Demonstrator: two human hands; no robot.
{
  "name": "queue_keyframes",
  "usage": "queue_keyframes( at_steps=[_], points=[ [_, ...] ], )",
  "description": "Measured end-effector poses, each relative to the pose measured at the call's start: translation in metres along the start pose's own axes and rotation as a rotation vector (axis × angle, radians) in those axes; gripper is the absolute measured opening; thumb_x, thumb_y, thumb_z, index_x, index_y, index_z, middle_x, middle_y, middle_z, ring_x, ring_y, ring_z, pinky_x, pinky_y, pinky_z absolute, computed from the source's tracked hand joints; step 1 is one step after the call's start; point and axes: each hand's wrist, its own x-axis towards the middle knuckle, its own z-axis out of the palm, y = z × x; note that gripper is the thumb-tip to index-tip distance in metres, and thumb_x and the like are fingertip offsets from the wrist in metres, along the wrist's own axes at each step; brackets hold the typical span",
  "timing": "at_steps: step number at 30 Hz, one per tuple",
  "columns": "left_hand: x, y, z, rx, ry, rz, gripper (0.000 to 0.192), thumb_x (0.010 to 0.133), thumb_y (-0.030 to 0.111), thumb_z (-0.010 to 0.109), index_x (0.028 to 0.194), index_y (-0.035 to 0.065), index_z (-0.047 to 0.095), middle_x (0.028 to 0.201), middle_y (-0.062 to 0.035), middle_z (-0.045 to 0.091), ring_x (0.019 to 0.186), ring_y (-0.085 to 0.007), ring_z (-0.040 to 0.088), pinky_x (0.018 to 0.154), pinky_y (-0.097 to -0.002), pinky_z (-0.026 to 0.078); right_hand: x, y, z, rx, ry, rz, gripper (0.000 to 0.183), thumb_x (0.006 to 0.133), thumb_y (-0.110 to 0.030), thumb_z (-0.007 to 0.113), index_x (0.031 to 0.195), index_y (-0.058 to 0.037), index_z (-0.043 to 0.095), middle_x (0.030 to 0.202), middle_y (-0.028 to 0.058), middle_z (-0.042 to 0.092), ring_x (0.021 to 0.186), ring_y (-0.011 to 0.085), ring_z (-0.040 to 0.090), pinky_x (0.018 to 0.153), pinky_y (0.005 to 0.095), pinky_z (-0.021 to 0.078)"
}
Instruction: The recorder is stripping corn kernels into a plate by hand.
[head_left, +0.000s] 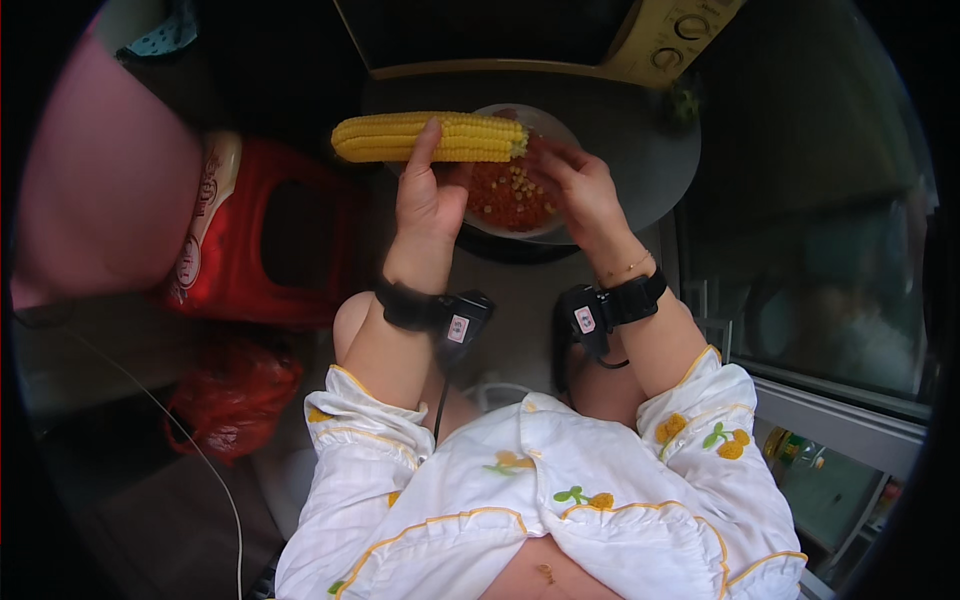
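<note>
A yellow corn cob (427, 135) lies level in my left hand (431, 195), with the thumb over its near side. My right hand (581, 184) is at the cob's right end, where the rows stop at a ragged, pale edge. Its fingertips are blurred, and whether they pinch anything is unclear. Below both hands stands a white bowl (559, 124) holding a red, finely chopped mixture (517, 214). Several loose corn kernels (521, 180) lie on that mixture. The left hand and the cob hide part of the bowl.
The bowl rests on a round grey tabletop (645, 180). Behind it is an appliance with two knobs (679, 45). At left are a red package (232, 240) bearing writing, a red plastic bag (236, 397) and a pale cable (214, 469). Glass panels (825, 285) line the right.
</note>
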Motion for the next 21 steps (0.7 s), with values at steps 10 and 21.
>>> queue_keyframes(
  at_steps=[10, 21],
  points=[
    [-0.011, 0.009, 0.006, 0.161, -0.239, -0.114, 0.036, 0.078, 0.005, 0.063, 0.109, 0.0058, 0.045, 0.107, -0.0091, 0.049, 0.108, -0.0243, 0.046, 0.098, -0.0419, 0.036, -0.005, -0.016, 0.014, 0.132, -0.187, 0.043, 0.045, 0.09, -0.041, 0.045, 0.104, 0.0015, 0.051, 0.083, 0.0091, 0.06, 0.064, 0.0095, 0.056, 0.06, 0.0204, 0.0484],
    [-0.011, 0.003, 0.009, 0.028, -0.145, -0.122, 0.041, 0.077, 0.009, 0.066, 0.11, 0.0036, 0.042, 0.108, -0.0127, 0.048, 0.108, -0.0271, 0.046, 0.097, -0.0446, 0.04, -0.006, -0.016, 0.022, 0.152, -0.161, -0.043, 0.029, 0.092, -0.025, 0.042, 0.107, -0.0018, 0.049, 0.084, 0.0037, 0.053, 0.072, 0.0084, 0.049, 0.063, 0.0213, 0.0416]
  ],
)
